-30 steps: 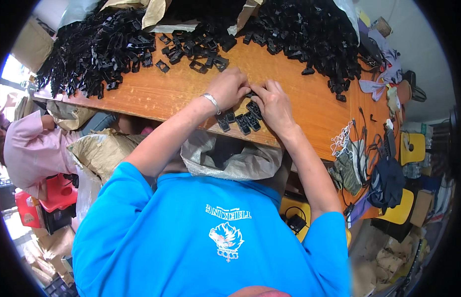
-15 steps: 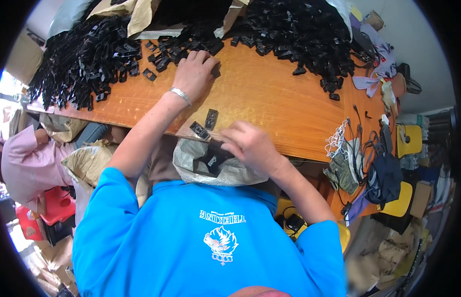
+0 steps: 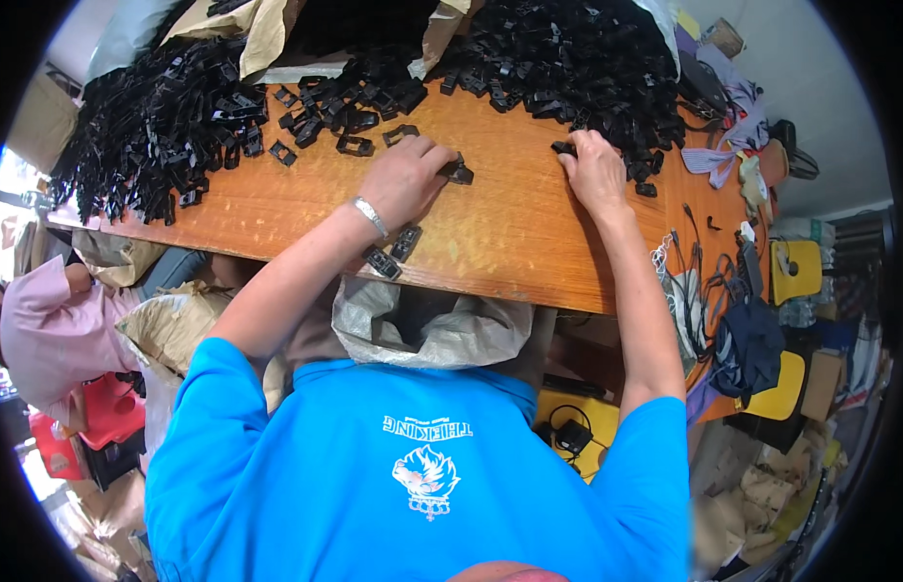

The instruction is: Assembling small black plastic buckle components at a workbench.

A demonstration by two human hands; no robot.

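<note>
My left hand [image 3: 410, 179] is closed around a black plastic frame-like piece [image 3: 458, 172] over the middle of the wooden table. Farther right, my right hand [image 3: 595, 175] pinches a small black plastic part [image 3: 563, 147] at the near edge of the right heap of black parts [image 3: 568, 68]. Two black rectangular pieces, one at the table's near edge [image 3: 382, 262] and one just beyond it [image 3: 405, 242], lie by my left forearm. Below that edge, a whitish woven sack [image 3: 359, 325] gapes in my lap, its inside dark.
Another heap of black parts [image 3: 151, 126] covers the table's left side, with loose open frames [image 3: 354, 145] beside it. Cables [image 3: 699, 281] and a dark cloth bag [image 3: 747, 339] hang at the right. A person in a pink top [image 3: 64, 320] sits at the left.
My right hand has gone from over the sack's mouth to the right heap and pinches a part there. My left hand has come nearer and rightward from the loose frames, holding a piece.
</note>
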